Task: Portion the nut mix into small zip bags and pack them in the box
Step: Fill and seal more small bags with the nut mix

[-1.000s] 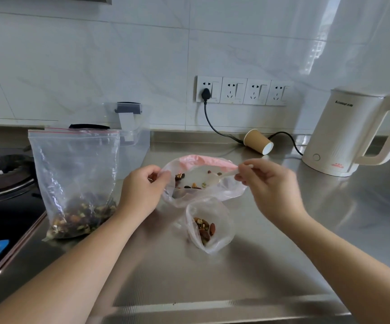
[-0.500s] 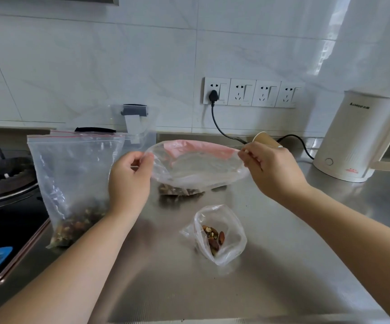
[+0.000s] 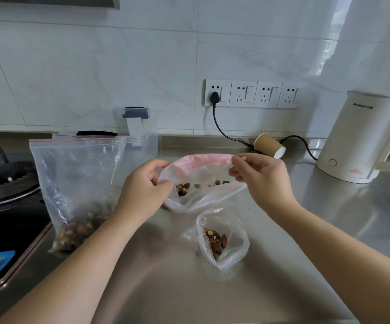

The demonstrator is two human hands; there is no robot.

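Note:
A small zip bag with a pink strip (image 3: 201,192) lies tilted on the steel counter, a few nuts inside. My left hand (image 3: 142,190) pinches its left mouth corner and my right hand (image 3: 259,181) pinches the right corner, holding the mouth spread. A second small bag (image 3: 222,237) with nuts lies just in front, untouched. The big zip bag of nut mix (image 3: 77,188) stands upright at the left. Behind it stands a clear plastic box (image 3: 140,136) with a grey latch.
A gas hob (image 3: 7,195) borders the counter on the left. A paper cup (image 3: 268,146) lies on its side by the wall, next to a black cord. A white electric kettle (image 3: 362,136) stands at the right.
The pink-strip bag was lifted and stretched half a second ago; now it has come back down to the counter with its mouth held open. The camera view shifted slightly.

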